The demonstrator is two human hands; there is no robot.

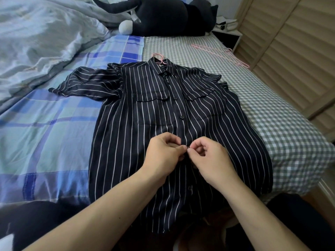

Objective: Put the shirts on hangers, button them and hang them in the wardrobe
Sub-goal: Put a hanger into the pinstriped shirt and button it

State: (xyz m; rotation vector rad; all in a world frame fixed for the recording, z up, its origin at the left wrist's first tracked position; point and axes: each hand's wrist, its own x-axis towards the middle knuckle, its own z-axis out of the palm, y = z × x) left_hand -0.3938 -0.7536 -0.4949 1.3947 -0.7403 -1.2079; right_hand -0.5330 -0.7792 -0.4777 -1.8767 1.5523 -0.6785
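Note:
A dark navy shirt with thin white stripes lies flat, front up, on the bed. A pink hanger sits inside it, its hook poking out of the collar. Several buttons along the upper placket look fastened. My left hand pinches the placket edge at the shirt's middle. My right hand pinches the opposite edge, thumb and forefinger meeting the left hand's at a small button. The shirt's lower hem hangs over the bed's near edge.
More pink hangers lie on the checked sheet at the back right. A crumpled duvet fills the left, a dark plush toy the back. Slatted wardrobe doors stand along the right.

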